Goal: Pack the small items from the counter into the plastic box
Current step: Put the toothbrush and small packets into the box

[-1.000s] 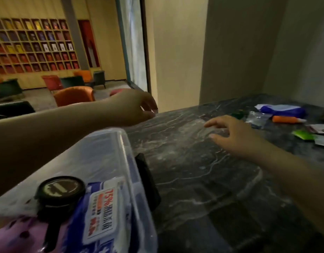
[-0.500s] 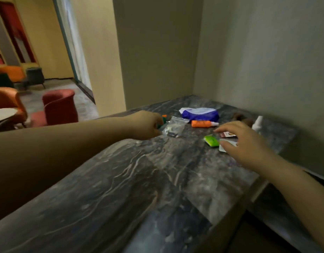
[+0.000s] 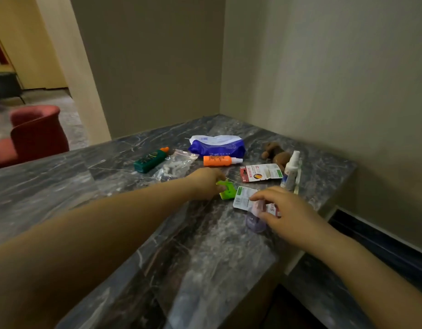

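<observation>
Pinching the green clip (image 3: 227, 190) with my left hand (image 3: 205, 181) while my right hand (image 3: 284, 213) clasps the blister card (image 3: 243, 200) (near the worktop (image 3: 134, 233) edge), I risk knocking it off.

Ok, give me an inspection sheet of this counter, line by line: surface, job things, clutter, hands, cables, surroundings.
Surface: dark veined marble counter, set in a wall corner.
Job's things: green bottle, clear zip bag, blue-white soft pack, orange tube, red-white card pack, white spray bottle, lime-green small item, purple blister pack. Plastic box not in view.
Clutter: brown plush toy.
Hands: left hand on the lime-green item; right hand on the blister pack, grip unclear.
Cables: nothing seen.
Surroundings: red armchair, beige walls.
</observation>
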A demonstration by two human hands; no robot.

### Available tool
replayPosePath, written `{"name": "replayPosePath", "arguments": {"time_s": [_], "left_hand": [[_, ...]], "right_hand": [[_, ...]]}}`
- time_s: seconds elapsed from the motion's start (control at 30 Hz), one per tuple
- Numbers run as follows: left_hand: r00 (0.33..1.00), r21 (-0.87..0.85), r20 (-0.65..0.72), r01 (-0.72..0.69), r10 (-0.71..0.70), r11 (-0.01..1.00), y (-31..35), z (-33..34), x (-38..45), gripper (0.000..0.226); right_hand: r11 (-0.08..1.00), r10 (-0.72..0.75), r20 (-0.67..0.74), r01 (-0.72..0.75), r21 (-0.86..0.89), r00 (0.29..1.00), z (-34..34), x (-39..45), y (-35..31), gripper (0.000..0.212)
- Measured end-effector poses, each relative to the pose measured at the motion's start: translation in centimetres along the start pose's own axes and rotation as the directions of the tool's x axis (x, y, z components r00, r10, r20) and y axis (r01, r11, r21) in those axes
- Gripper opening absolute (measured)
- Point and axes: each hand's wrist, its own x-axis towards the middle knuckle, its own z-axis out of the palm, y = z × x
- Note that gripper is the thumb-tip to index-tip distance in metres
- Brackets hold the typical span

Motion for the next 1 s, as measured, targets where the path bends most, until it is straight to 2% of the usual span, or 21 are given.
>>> {"name": "replayPosePath", "arguments": {"time_s": [0.27,0.4,0.6,0.8,1.0], "left_hand": [[0.995,0.029,-0.006,0.099,-0.099,0.995,0.5,1.6,3.5,0.064],[0.985,0.021,0.037,0.17,-0.17,0.985,0.0,0.8,2.8,0.052],[0.977,-0.213,0.08,0.209,-0.196,0.954,-2.7,-1.9,-0.3,0.04],[0.98,-0.215,-0.04,0.184,-0.197,0.959,-6.5,-6.7,-6.8,0.04],[0.95,-0.135,-0.132,0.267,-0.284,0.954,-10.5,-11.9,-16.6,0.033]], "right_hand": [[0.995,-0.022,0.036,0.018,0.094,0.999,0.5,0.5,1.2,0.029],[0.997,0.027,0.06,-0.031,0.071,0.998,0.8,1.0,1.3,0.029],[0.987,0.004,0.031,-0.009,0.159,1.0,0.6,2.1,-0.3,0.024],[0.967,-0.132,-0.005,0.13,0.219,0.991,0.8,4.0,-6.0,0.025],[0.903,-0.346,-0.041,0.345,0.257,0.937,3.1,5.4,-14.3,0.023]]}}
